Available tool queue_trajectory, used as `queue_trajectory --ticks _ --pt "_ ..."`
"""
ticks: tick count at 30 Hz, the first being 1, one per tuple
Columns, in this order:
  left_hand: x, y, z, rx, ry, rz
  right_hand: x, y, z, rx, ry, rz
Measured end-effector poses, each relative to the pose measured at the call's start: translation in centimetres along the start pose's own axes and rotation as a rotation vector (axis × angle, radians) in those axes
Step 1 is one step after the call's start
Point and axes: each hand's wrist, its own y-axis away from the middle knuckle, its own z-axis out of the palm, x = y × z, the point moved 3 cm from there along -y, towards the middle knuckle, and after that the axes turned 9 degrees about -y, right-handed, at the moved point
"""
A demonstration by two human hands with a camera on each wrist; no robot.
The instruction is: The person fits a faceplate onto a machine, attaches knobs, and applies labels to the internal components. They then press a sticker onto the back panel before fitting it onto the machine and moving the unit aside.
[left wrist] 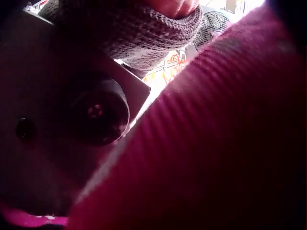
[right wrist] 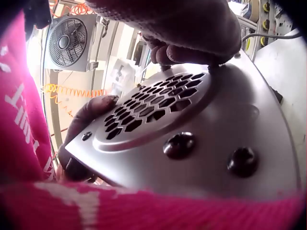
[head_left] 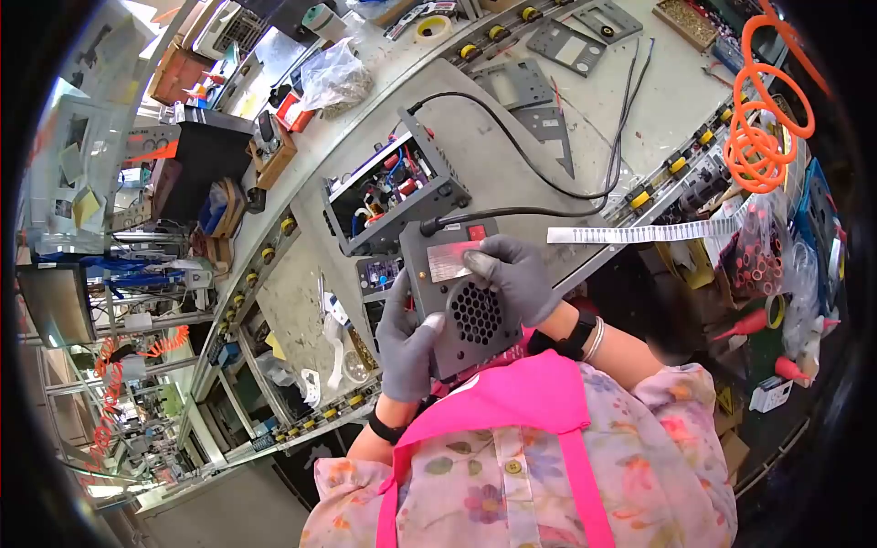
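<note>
A grey metal box (head_left: 475,352) with a honeycomb vent (right wrist: 158,103) is held up close to the person's apron. The gloved left hand (head_left: 406,342) grips its left side, with the thumb over the panel near the vent. Above the vent, a silvery label (head_left: 448,262) lies against the panel. The gloved right hand (head_left: 521,281) pinches the label's right part between thumb and bent fingers. Close up in the right wrist view, other right fingers (right wrist: 192,55) rest at the panel beside the vent. Dark screws (right wrist: 180,145) stud the panel. A black cable (head_left: 512,212) leaves the box's top.
Behind the box stands an opened unit (head_left: 393,192) with exposed wiring. Loose grey panels (head_left: 521,87) and dark cable ends (head_left: 630,100) lie on the bench. A white label strip (head_left: 639,235) stretches to the right, below a coiled orange hose (head_left: 763,137). Yellow rollers (head_left: 639,199) line the bench edge.
</note>
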Motion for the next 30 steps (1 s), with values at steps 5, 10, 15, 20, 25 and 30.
queue_trajectory --ticks 5,10,15,20,25,30 --pt "0.23 0.14 -0.19 -0.048 -0.014 -0.014 -0.05 0.00 0.32 0.003 0.058 -0.009" --pt "0.30 0.19 0.01 -0.052 -0.015 -0.016 0.07 -0.04 0.31 0.000 0.041 -0.013" --pt "0.24 0.12 0.21 -0.054 -0.004 -0.026 -0.08 -0.12 0.36 0.010 0.043 -0.007" --pt "0.28 0.00 0.40 -0.056 -0.016 -0.025 -0.34 -0.15 0.40 0.010 0.062 -0.007" --pt "0.17 -0.02 0.54 -0.048 -0.002 -0.021 -0.02 -0.48 0.19 0.000 0.086 -0.030" --pt "0.19 -0.17 0.66 -0.061 0.015 -0.010 -0.09 -0.71 0.36 0.035 0.181 -0.055"
